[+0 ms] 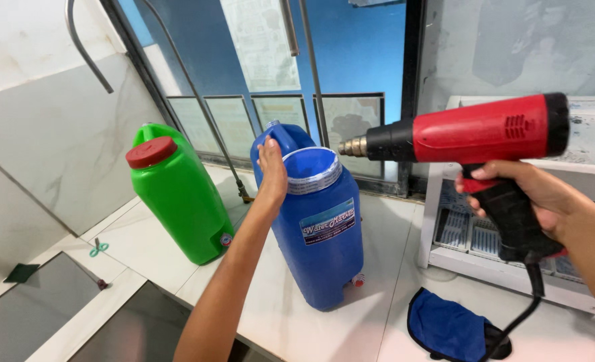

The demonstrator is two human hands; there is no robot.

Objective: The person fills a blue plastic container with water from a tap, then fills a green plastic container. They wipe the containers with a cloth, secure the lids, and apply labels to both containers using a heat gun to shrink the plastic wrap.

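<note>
a pale marble-look wall [49,127] rises at the left above a white counter [291,315]. behind stands a black-framed window [351,74] backed in blue, its lower panes frosted. a white shelf unit [445,201] stands at the right under a grey wall [512,47].

Desk: my desk [291,315] is white with thin seams, running along the window.
Blue container: a blue jug [321,234] stands upright near the middle, small tap at its base.
Green container: a green jug [180,194] with a red cap stands to its left, apart from it.
Cloth: a blue cloth [448,328] lies at the right front.
Rack: a white rack [445,258] stands on the right.
Small item: a green clip [97,249] lies at the left edge.
</note>
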